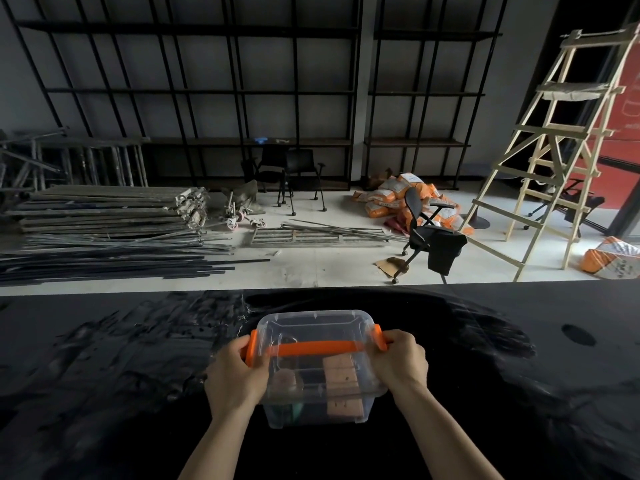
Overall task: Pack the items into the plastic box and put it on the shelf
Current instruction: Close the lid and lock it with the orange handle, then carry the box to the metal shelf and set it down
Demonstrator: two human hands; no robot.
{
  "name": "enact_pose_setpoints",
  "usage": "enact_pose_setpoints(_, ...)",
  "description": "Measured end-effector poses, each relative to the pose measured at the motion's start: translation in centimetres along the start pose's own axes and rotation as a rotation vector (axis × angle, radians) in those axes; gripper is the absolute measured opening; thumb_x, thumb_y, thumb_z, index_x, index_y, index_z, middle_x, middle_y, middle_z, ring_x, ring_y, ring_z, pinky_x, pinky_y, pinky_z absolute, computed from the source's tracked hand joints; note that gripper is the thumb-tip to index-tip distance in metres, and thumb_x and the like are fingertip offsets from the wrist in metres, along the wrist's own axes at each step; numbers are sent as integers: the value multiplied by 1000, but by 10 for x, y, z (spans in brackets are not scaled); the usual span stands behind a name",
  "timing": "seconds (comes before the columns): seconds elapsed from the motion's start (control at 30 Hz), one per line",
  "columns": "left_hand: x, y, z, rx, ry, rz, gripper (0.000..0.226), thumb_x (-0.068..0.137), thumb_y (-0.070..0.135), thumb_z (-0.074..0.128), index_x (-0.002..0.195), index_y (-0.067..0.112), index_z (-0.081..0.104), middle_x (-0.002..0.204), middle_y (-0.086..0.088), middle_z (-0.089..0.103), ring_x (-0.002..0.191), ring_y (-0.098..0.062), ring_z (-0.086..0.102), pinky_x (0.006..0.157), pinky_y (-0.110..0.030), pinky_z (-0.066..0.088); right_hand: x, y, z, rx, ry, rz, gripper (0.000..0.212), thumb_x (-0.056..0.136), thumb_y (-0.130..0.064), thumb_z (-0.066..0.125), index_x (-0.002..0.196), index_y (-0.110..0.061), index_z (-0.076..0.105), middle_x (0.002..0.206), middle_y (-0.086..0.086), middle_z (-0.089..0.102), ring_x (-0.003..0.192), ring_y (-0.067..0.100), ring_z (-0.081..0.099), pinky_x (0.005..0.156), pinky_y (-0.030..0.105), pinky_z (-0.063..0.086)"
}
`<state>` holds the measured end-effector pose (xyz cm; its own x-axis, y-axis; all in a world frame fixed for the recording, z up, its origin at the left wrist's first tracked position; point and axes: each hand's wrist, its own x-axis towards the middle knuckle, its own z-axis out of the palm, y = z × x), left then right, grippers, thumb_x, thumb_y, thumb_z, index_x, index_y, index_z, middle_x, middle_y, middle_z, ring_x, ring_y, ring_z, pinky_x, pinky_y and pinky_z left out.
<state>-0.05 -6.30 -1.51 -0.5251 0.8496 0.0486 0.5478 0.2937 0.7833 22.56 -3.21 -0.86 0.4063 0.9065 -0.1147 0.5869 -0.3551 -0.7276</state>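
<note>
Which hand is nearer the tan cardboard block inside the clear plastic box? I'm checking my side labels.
Right. The right hand grips the orange latch beside the tan cardboard block; the left hand holds the opposite end of the clear plastic box.

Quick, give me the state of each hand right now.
Left hand: closed on the orange latch at the plastic box's left end.
Right hand: closed on the orange latch at its right end.

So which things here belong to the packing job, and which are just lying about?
Job: plastic box, lid on, items inside; left hand and right hand at its orange clips; black shelf.
Lying about: ladder, office chair, orange sacks, metal poles.
</note>
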Motion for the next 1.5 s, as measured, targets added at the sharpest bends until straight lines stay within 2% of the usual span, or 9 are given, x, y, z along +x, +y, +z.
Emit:
enact_pose_setpoints(0.2,-3,-1,1,-2,8,17,18,89,27,70,106,31,69,85,14,70,76,-13,63,70,-31,45,-6,0,1,-72,77,-106,21,93,-42,60,89,-24,72,75,-5,65,58,5,50,47,17,28)
enact_pose_setpoints(0.33,-3,-10,5,-164,-90,-42,33,89,34,68,120,26,59,99,11,64,89,-12,63,78,-36,48,-7,8,8,60,-38,-60,41,93,-51,54,122,-23,62,92,0,68,78,16,63,53,23,40)
enact_pose_setpoints(0.53,-2,0,24,-493,-269,-184,54,90,29,68,139,22,47,110,7,60,88,-5,56,81,-34,40,-8,9,6,356,-248,7,71,95,-57,45,154,-21,30,136,10,56,110,25,58,89,42,52)
enact_pose_setpoints(0.63,-2,13,35,-512,-283,-140,57,90,22,68,142,20,46,111,6,60,84,1,57,69,-26,42,-1,13,-7,340,-210,-11,64,96,-60,39,149,-23,37,122,7,61,101,23,61,86,43,54)
enact_pose_setpoints(0.8,-13,58,67,-551,-321,-82,56,90,21,68,141,22,47,106,10,61,84,-2,60,75,-30,46,21,31,-53,344,-103,-24,52,99,-52,41,143,-24,44,108,1,61,96,22,61,89,47,54)
enact_pose_setpoints(0.93,-34,96,102,-528,-400,-10,59,88,27,69,142,25,47,123,3,62,105,-17,60,88,-35,43,33,56,-101,342,-16,13,51,98,-52,40,142,-26,46,128,6,63,111,28,60,96,44,49)
enact_pose_setpoints(1.07,-62,137,139,-542,-522,75,57,89,24,68,142,23,46,112,7,60,93,-7,60,78,-31,44,36,90,-151,288,120,78,45,102,-39,39,144,-23,43,133,11,61,116,33,57,93,40,44)
enact_pose_setpoints(1.37,-148,208,201,-528,-930,233,60,84,31,69,141,28,47,125,-4,64,100,-19,67,90,-44,55,-34,163,-248,343,498,279,41,103,-37,39,140,-22,46,126,11,61,93,21,51,81,32,42)
enact_pose_setpoints(1.5,-220,226,219,-538,-1145,302,57,93,22,64,146,24,42,135,-1,58,95,-8,64,66,-19,55,-90,206,-285,322,679,402,42,102,-35,41,143,-23,45,131,10,61,102,24,55,85,29,37)
